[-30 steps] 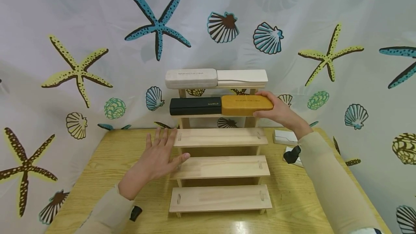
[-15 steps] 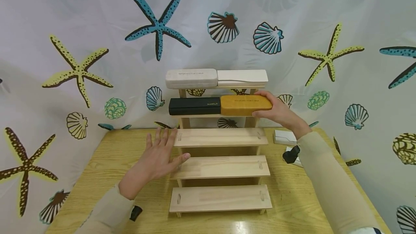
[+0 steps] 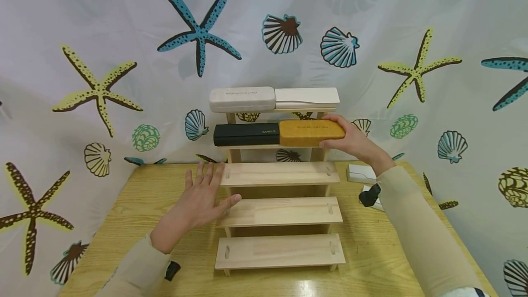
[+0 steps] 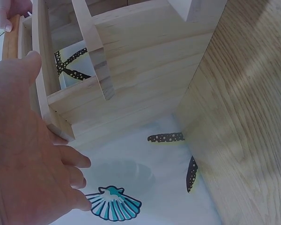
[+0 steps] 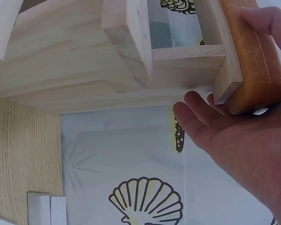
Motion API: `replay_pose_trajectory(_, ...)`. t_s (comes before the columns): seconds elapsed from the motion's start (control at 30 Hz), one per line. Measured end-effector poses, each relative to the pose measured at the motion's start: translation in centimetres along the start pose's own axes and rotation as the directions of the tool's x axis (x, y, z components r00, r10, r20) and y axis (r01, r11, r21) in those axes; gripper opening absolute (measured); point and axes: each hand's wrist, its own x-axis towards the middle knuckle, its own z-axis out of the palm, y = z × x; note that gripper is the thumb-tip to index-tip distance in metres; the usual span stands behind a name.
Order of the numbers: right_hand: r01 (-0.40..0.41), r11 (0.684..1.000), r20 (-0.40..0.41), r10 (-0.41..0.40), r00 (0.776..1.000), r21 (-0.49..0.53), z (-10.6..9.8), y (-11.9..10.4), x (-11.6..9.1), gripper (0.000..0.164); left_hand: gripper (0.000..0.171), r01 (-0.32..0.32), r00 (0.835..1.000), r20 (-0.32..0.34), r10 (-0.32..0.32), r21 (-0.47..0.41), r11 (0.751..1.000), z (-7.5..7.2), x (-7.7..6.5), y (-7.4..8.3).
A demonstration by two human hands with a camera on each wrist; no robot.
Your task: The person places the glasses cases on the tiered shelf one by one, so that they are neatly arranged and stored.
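My right hand (image 3: 356, 140) holds the right end of a mustard-yellow glasses case (image 3: 307, 134) on the second-highest step of a wooden stepped rack (image 3: 280, 175). In the right wrist view, the thumb lies on the front of that case (image 5: 255, 56) and the fingers reach round behind the step. Against its left end lies a black glasses case (image 3: 246, 135). My left hand (image 3: 202, 203) rests with spread fingers at the rack's left side, by the third step from the top. Above, a light grey glasses case (image 3: 241, 100) and a white case (image 3: 307, 97) share the top step.
Two small white boxes lie on the table right of the rack, the farther box (image 3: 361, 174) in fuller view and the nearer one partly behind a black wrist piece (image 3: 370, 196). A patterned curtain (image 3: 264, 68) hangs close behind the rack.
The yellow and black cases have slid very slightly left along their step, with my right hand on the yellow one. My left hand has stayed in place.
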Motion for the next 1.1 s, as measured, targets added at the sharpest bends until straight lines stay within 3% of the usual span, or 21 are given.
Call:
replay_pose_trajectory(0.3,-0.001,1.000,-0.004,0.001,1.000,0.013,-0.1,-0.3,-0.2,0.076,0.101,0.002,1.000,-0.006,-0.002,0.013,1.000,0.0,0.0,0.1)
replay_pose_trajectory(0.53,-0.022,0.996,0.000,0.022,1.000,0.088,-0.9,0.0,-1.1,0.082,0.092,0.001,1.000,-0.011,-0.001,0.006,1.000,0.1,0.0,-0.1)
replay_pose_trajectory(0.73,-0.035,0.992,-0.024,0.038,0.999,0.118,-1.8,0.6,-2.7,0.080,0.088,0.002,1.000,-0.022,-0.002,-0.001,1.000,-0.1,0.1,0.2)
replay_pose_trajectory(1.1,-0.052,0.997,-0.123,0.058,0.991,0.048,-3.1,3.8,-6.9,0.072,0.090,0.008,1.000,-0.017,-0.009,-0.020,1.000,-0.1,-0.1,0.2)
